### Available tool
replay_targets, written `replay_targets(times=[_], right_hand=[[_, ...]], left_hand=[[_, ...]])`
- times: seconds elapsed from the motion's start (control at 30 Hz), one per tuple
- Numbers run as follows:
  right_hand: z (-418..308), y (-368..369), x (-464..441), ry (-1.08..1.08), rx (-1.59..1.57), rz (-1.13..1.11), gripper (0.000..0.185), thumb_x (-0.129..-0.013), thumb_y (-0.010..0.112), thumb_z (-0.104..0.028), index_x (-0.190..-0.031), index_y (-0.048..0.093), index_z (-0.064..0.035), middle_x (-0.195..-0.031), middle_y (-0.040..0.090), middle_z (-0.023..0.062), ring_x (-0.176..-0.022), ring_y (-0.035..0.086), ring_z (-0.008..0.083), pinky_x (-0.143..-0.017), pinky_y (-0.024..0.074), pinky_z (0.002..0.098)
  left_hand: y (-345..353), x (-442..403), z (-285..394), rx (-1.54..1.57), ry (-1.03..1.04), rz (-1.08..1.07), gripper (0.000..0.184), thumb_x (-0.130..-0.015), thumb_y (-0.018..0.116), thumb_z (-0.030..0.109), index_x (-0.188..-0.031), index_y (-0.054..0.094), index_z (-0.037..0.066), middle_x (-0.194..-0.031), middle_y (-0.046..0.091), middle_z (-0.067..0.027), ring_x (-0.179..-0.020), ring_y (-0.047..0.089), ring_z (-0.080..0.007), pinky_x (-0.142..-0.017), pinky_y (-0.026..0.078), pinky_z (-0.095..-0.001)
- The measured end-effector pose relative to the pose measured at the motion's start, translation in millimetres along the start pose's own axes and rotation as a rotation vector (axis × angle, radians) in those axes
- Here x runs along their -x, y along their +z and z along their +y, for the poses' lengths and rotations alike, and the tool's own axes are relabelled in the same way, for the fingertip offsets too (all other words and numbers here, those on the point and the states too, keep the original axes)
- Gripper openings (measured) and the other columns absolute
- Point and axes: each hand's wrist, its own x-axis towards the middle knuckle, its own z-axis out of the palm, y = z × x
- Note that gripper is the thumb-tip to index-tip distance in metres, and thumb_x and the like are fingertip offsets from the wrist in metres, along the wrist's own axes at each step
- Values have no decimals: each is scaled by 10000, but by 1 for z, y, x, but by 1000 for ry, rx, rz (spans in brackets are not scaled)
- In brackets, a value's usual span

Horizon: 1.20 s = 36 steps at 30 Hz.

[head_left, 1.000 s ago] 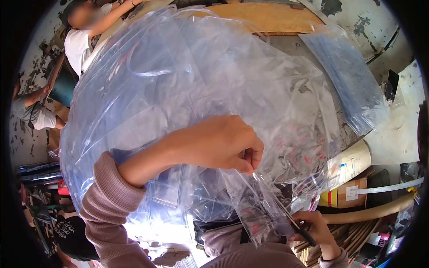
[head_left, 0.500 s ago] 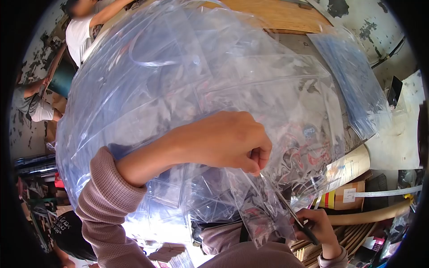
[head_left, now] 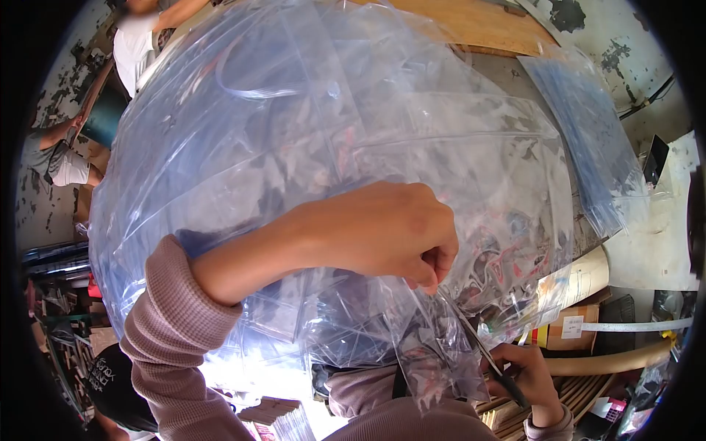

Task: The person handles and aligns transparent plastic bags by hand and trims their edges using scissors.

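Observation:
My left hand (head_left: 390,228) reaches across the front of a big heap of clear plastic bags (head_left: 243,162). Its fingers are closed in a pinch on the edge of a clear plastic bag (head_left: 507,173). Below those fingers a crumpled flap of the plastic (head_left: 426,360) hangs down in front of my body. Scissors with black handles (head_left: 511,388) are in my right hand (head_left: 531,375), at the lower right. Their blades point up along the plastic towards my left fingertips. Glare on the plastic hides exactly where the blades meet it.
Flat blue-tinted plastic sheets (head_left: 581,140) lie on the right side of the table. A cardboard box (head_left: 573,323) and a tan tube (head_left: 618,358) are at lower right. Two people are at upper left; a person in a black cap (head_left: 118,386) is at lower left.
The view has shifted slightly. My left hand keeps its pinch and sits slightly further right and lower in view. The scissors stay in my right hand, almost unmoved.

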Motion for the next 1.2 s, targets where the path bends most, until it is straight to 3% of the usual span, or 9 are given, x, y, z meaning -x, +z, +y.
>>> replay_targets(times=[0.3, 0.47, 0.63, 0.73, 0.8, 0.9, 0.97, 1.2], right_hand=[[5, -1, -2, -111, 126, -2, 389, -651, 817, -254, -882, 623, -8, -680, 621, 37, -538, 553, 70, -489, 422, 214], [13, 2, 1, -4, -8, -38, 365, -661, 810, -249, -870, 620, -18, -687, 611, 37, -545, 547, 88, -502, 411, 224], [14, 7, 1, -34, -67, -37, 343, -666, 808, -234, -863, 623, -23, -697, 611, 40, -559, 552, 88, -505, 405, 226], [15, 6, -2, -67, -65, -29, 333, -667, 809, -226, -859, 625, -26, -691, 608, 34, -562, 553, 83, -508, 405, 221], [15, 4, -2, -93, -44, -32, 331, -666, 810, -223, -859, 626, -27, -685, 605, 31, -563, 554, 81, -511, 407, 217], [16, 7, -1, -45, -117, -57, 337, -671, 809, -220, -870, 624, -21, -701, 606, 30, -571, 552, 78, -526, 410, 210], [14, 14, 0, -38, -379, -1, 362, -680, 804, -220, -901, 608, -10, -723, 597, 23, -604, 551, 73, -544, 413, 204], [-15, 13, -9, 63, -357, -148, 519, -674, 795, -362, -971, 550, -13, -717, 561, 3, -667, 544, 63, -580, 425, 217]], left_hand=[[-1, 0, 1, -4, -23, -20, 114, -743, 677, 206, -777, 642, 104, -669, 606, 0, -617, 604, -141, -552, 423, -290], [-2, -1, 2, 2, -47, -43, 115, -743, 677, 193, -786, 640, 93, -675, 615, -5, -620, 612, -142, -547, 425, -292], [-4, 1, 5, -39, -25, -30, 120, -739, 683, 198, -762, 630, 93, -699, 607, -1, -645, 611, -158, -563, 431, -296], [-14, 9, 13, -164, -30, -45, 148, -747, 685, 236, -747, 611, 107, -723, 577, 22, -687, 581, -151, -625, 411, -320], [-24, 15, 14, -660, 159, 102, 161, -763, 674, 265, -760, 589, 128, -735, 543, 41, -712, 535, -136, -686, 356, -325], [-23, 16, 5, -401, 142, 83, 151, -777, 663, 271, -790, 582, 145, -723, 534, 60, -704, 508, -113, -703, 305, -309], [-23, 15, 4, -384, 92, 50, 146, -784, 656, 274, -789, 579, 151, -721, 535, 66, -697, 509, -108, -697, 300, -299], [-22, 8, 1, -346, 30, -8, 164, -804, 631, 309, -771, 572, 159, -697, 545, 84, -663, 522, -90, -677, 292, -291]])
